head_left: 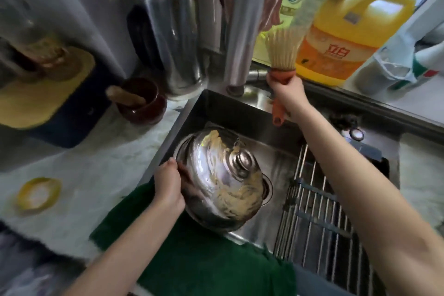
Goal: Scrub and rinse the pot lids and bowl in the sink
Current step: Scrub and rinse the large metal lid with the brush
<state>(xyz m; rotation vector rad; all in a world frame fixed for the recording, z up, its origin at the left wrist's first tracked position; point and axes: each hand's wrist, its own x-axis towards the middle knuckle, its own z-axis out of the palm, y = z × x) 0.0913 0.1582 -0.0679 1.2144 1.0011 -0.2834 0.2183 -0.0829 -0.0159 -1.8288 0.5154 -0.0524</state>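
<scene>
Draping the near rim of the sink (240,113), a green cloth (192,259) lay under the person's forearm. Just past it the left hand (168,185) gripped the edge of a domed steel pot lid (216,175), fingers curled under the rim and thumb on top. The lid sat tilted inside the basin, knob (243,162) upward. Yellowish smears ran across much of the dome, so by my reading it had not been scrubbed clean, let alone rinsed. A rim with a small side handle showed beneath it; whether that was a second lid or a pot I could not tell. To the right, a wire rack (312,223) spanned the basin and held nothing that could be seen, which suggested no piece had been finished and set to drain.

Farther back, the right hand (287,96) was clenched round the orange handle of a brush (282,53), bristles pointing up and well apart from the lid, near the base of the tap (240,31). No water could be seen running. Beyond it stood a yellow detergent jug (343,38) on the ledge. On the counter to the left sat a dark red bowl (141,103), outside the basin; whether it was the bowl to be washed was unclear.

Judged from this, the work was at an early stage: scrubbing this lid, rinsing it, and all the other pieces remained.
</scene>
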